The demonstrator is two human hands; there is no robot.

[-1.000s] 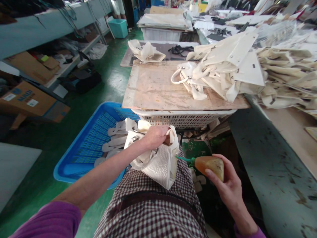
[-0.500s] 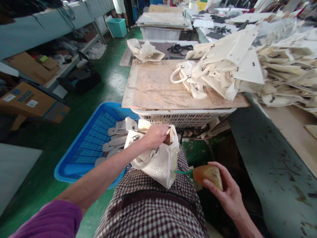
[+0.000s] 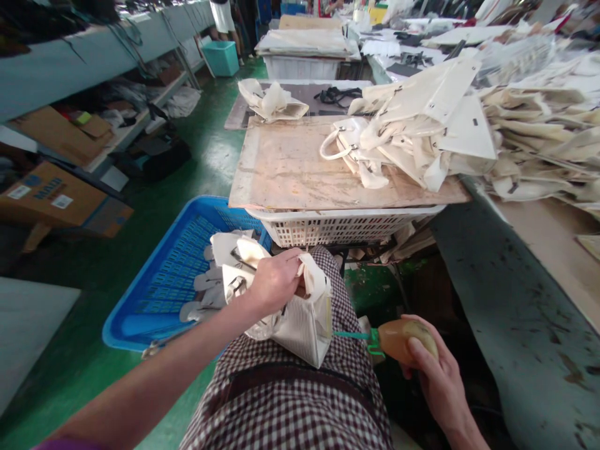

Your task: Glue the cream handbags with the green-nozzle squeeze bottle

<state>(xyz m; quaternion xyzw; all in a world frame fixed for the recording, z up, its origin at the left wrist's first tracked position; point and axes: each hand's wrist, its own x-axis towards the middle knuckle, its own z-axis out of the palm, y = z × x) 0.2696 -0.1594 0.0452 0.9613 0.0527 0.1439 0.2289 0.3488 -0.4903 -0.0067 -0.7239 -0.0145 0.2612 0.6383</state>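
My left hand [image 3: 274, 284] is closed on the top of a white textured handbag [image 3: 300, 325] that rests on my checked apron [image 3: 290, 400]. My right hand [image 3: 434, 375] grips an amber squeeze bottle [image 3: 403, 340] with a green nozzle [image 3: 354, 335]. The nozzle tip points at the bag's right edge and almost touches it. Both hands are low, above my lap.
A blue plastic crate [image 3: 164, 281] with white strap pieces sits at my left on the green floor. Ahead, a wooden board [image 3: 300, 169] lies on a white basket [image 3: 337, 228] and carries a heap of white bags [image 3: 422, 125]. A grey bench [image 3: 515, 325] runs along the right.
My left hand has pulled the bag lower and to the left, toward my lap. My right hand dropped with the bottle and brought its nozzle level against the bag's side.
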